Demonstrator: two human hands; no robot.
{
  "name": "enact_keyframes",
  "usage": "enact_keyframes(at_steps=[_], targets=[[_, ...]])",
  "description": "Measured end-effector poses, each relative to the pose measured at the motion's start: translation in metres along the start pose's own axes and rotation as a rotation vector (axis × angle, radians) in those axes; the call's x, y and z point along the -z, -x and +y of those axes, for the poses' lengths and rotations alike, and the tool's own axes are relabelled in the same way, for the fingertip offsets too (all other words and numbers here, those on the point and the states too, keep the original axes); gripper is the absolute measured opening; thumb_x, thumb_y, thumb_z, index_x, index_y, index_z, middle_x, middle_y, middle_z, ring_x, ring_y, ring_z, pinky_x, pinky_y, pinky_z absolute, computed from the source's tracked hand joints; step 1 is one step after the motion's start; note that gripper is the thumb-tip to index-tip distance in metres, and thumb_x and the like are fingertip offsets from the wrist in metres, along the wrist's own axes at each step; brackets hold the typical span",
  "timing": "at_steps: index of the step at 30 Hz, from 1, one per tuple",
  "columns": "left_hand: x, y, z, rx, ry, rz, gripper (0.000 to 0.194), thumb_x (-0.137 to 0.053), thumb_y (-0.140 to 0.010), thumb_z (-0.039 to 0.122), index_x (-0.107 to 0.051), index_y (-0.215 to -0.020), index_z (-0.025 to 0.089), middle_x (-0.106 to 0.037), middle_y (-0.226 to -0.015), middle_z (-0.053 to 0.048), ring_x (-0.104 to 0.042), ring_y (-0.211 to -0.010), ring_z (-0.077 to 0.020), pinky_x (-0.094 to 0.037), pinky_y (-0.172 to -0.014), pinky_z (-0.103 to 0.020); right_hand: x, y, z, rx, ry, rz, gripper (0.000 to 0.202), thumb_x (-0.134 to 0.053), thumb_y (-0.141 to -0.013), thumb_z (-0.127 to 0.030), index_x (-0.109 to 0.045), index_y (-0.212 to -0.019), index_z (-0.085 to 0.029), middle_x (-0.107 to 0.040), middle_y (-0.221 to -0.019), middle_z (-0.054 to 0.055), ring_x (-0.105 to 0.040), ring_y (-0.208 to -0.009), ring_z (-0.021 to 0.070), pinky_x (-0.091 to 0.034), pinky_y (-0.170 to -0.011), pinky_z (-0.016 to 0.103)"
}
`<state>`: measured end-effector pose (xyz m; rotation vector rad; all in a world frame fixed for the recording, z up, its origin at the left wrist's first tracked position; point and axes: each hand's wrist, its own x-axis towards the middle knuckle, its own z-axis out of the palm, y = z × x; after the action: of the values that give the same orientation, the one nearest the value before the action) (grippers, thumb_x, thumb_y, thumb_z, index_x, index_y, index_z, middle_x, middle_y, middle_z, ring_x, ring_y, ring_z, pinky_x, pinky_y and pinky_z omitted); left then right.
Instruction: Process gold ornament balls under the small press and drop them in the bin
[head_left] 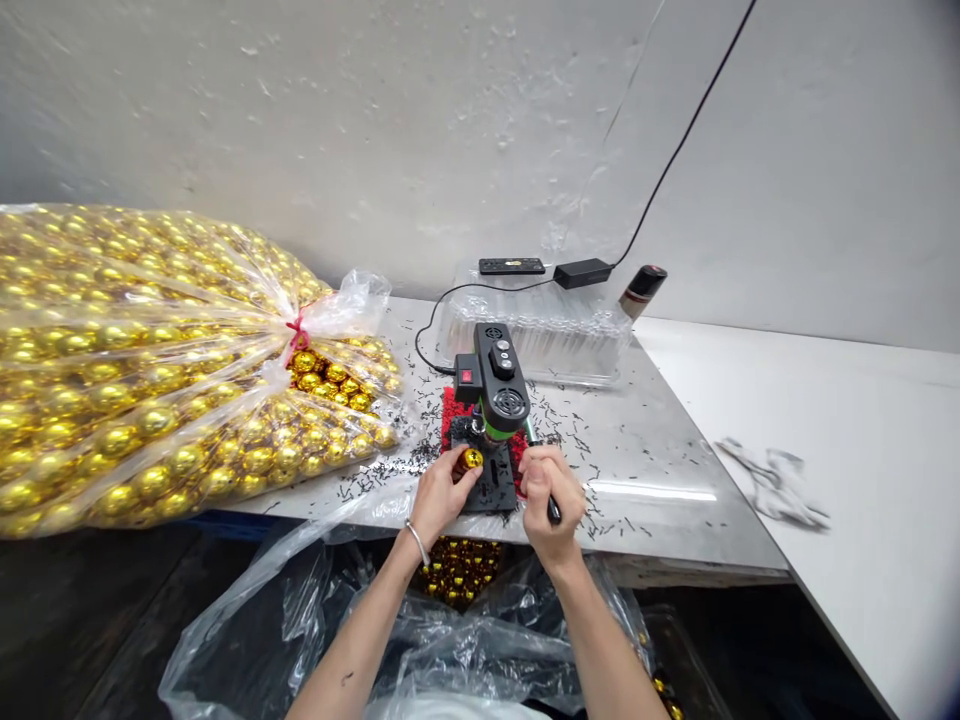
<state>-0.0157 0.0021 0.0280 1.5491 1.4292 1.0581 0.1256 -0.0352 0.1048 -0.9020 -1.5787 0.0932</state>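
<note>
Left approach blocked by bulging bag of gold balls point(150, 400), centre occupied by upright black device point(491, 362), clear plastic box point(570, 352) barring the rear, cord point(418, 343) looping behind device, narrow gap between bag and device, widest open passage over metal tabletop point(675, 445) right of right hand point(553, 500).

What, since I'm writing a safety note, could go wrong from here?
The left hand holds a gold ball close to the black machine; it could get pinched if the right hand moves the black handle. The adapter atop the clear box might slip if its cable is tugged.
</note>
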Motion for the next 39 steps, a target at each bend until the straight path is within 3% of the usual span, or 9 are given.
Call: enact_keyframes(at_steps=[5,15,23,29,39], targets=[[-0.009,-0.003,-0.005,-0.23,-0.234,0.034,0.033,-0.061,-0.083,0.028,-0.062,-0.114,0.016,-0.069,-0.11,-0.012,-0.065,-0.1,-0.025,-0.051,-0.091,-0.04,0.001,-0.002,-0.001,0.014,0.019,-0.009,0.028,-0.038,-0.088,-0.003,-0.04,-0.067,-0.02,-0.048,-0.066,0.0,-0.05,-0.067,0.0126,-0.04,-0.06,0.027],[-0.006,0.005,-0.015,-0.452,-0.367,0.043,0.03,-0.054,-0.089,0.027,-0.056,-0.117,0.016,-0.067,-0.109,-0.012,-0.062,-0.1,-0.0255,-0.051,-0.088,-0.042,0.001,0.0,0.0,0.01,-0.002,-0.007,0.028,-0.037,-0.088,-0.003,-0.04,-0.066,-0.021,-0.047,-0.063,-0.001,-0.051,-0.067,0.0129,-0.04,-0.059,0.027],[-0.007,-0.004,-0.013,-0.487,-0.43,-0.003,0.028,-0.056,-0.087,0.023,-0.057,-0.114,0.015,-0.067,-0.105,-0.012,-0.061,-0.098,-0.0263,-0.045,-0.095,-0.049,0.001,0.001,0.001,0.01,0.007,-0.015,0.028,-0.038,-0.088,-0.005,-0.042,-0.065,-0.021,-0.046,-0.061,-0.001,-0.052,-0.067,0.0138,-0.041,-0.059,0.027],[-0.005,-0.01,-0.018,-0.415,-0.271,-0.092,0.034,-0.061,-0.085,0.033,-0.061,-0.116,0.019,-0.068,-0.109,-0.011,-0.058,-0.103,-0.0252,-0.046,-0.095,-0.046,0.001,0.005,0.003,0.005,0.002,-0.019,0.026,-0.039,-0.088,-0.006,-0.045,-0.067,-0.02,-0.049,-0.064,0.0,-0.052,-0.066,0.0139,-0.042,-0.058,0.028],[-0.003,-0.009,-0.017,-0.359,-0.153,-0.082,0.036,-0.065,-0.083,0.035,-0.065,-0.115,0.02,-0.07,-0.101,-0.009,-0.058,-0.099,-0.0235,-0.047,-0.09,-0.042,-0.012,0.034,0.034,0.086,0.049,0.045,0.031,-0.03,-0.096,-0.024,-0.044,-0.068,-0.021,-0.051,-0.07,0.001,-0.05,-0.063,0.0136,-0.046,-0.068,0.035]])
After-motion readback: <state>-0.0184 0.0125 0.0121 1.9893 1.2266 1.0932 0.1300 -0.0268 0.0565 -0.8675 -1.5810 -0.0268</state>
